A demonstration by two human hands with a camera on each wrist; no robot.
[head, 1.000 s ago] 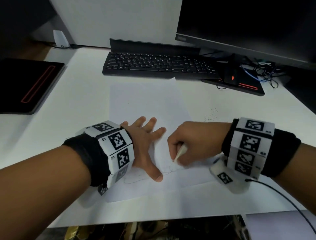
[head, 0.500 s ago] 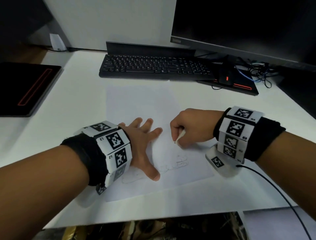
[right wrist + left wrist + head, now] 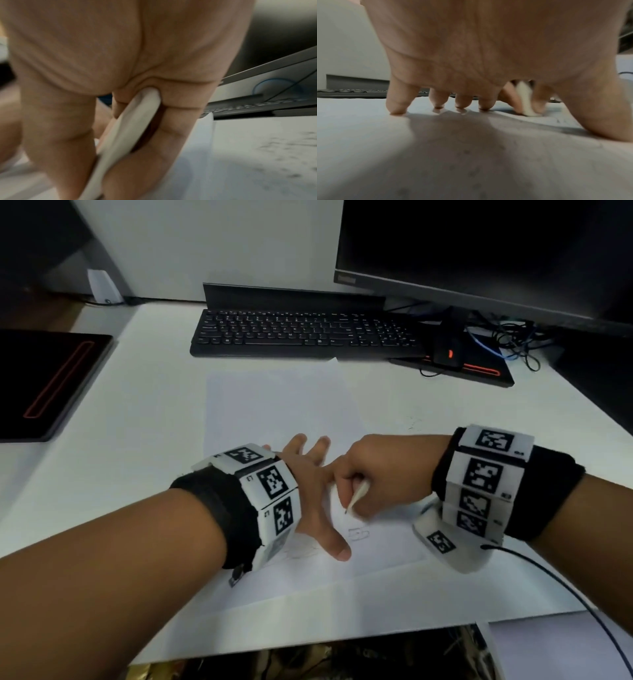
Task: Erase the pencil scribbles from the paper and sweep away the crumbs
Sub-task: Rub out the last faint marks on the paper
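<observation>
Head view: the left hand [image 3: 313, 491] lies flat with spread fingers on the paper [image 3: 274, 412]; the right hand [image 3: 383, 474] pinches a white eraser [image 3: 358, 494] just above the scribbles [image 3: 358, 534]. Left wrist view: fingertips [image 3: 397, 109] press the sheet, eraser [image 3: 528, 102] beyond. Right wrist view: curled fingers [image 3: 180, 121] clamp the eraser [image 3: 133, 124].

paper [image 3: 274, 412]: matt white | desk [image 3: 144, 405]: smooth white | keyboard [image 3: 301, 333]: matt black plastic

A black keyboard [image 3: 301, 333] lies at the back of the white tabletop [image 3: 137, 412], below a dark monitor [image 3: 479, 244]. Tangled cables [image 3: 513, 344] sit right; a black pad [image 3: 44, 381] left.
</observation>
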